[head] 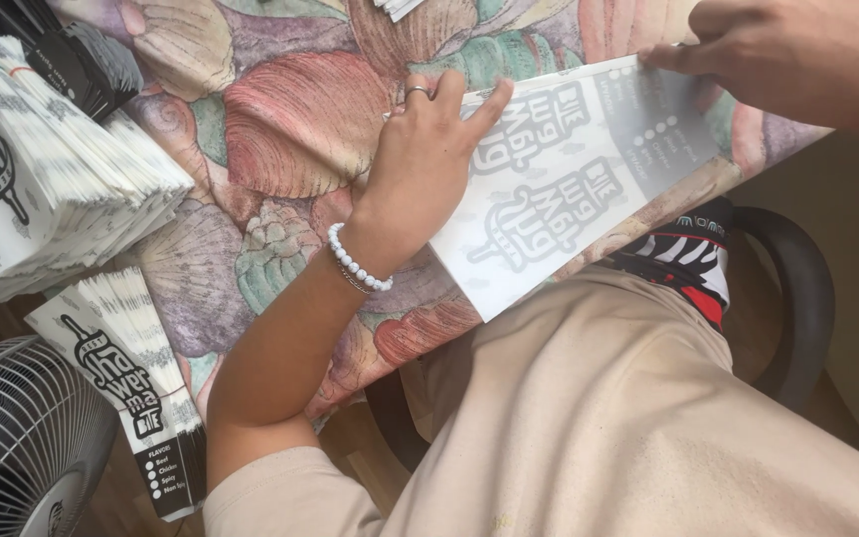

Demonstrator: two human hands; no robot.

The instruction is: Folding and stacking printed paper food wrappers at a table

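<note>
- We see a flat white printed paper sleeve (574, 189) lying at the table's (280, 129) near right edge.
- Left hand (429, 159): open, palm and spread fingers pressing flat on the sleeve's left part.
- Right hand (797, 60): fingertips on the sleeve's far right end; whether it pinches, we cannot tell.
- Hands well apart, one at each end.
- Judgement: keep the left palm firm and edges aligned, so the sheet does not skew while creased.
- Banded stacks of sleeves (42, 169) at left; fan (22, 438) near left.
</note>
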